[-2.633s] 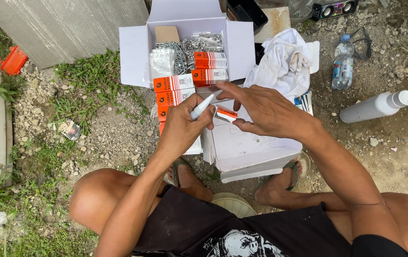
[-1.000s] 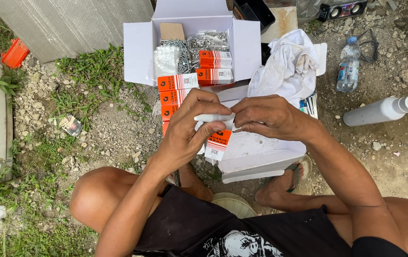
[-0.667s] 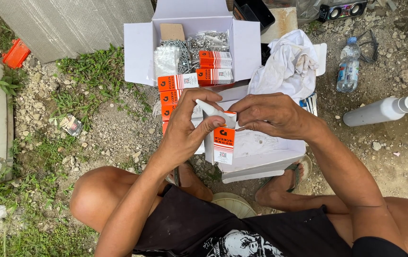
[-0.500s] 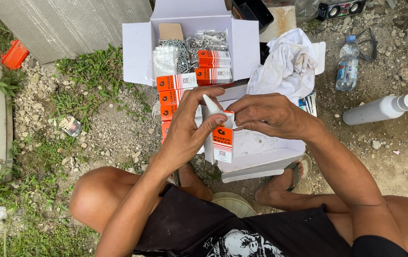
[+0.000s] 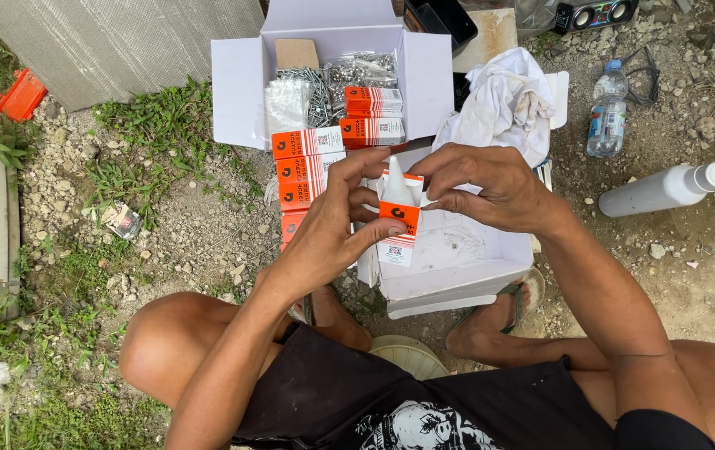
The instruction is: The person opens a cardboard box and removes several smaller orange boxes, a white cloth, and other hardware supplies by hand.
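Note:
My left hand grips a small orange and white carton, held upright above a white box lid. A white tube with a pointed tip stands in the carton's open top. My right hand pinches the carton's top flaps around the tube. Just left of my hands lies a stack of matching orange and white cartons. Behind them an open white cardboard box holds more cartons and clear bags of metal screws.
A white cloth lies to the right of the open box, then a water bottle and a white cylinder on the gravel. A grey panel and orange object sit at the upper left. Grass borders the left.
The carton turned from lying sideways to upright between my hands. The white tube, earlier held loose in my left hand, now stands inside the carton's open top.

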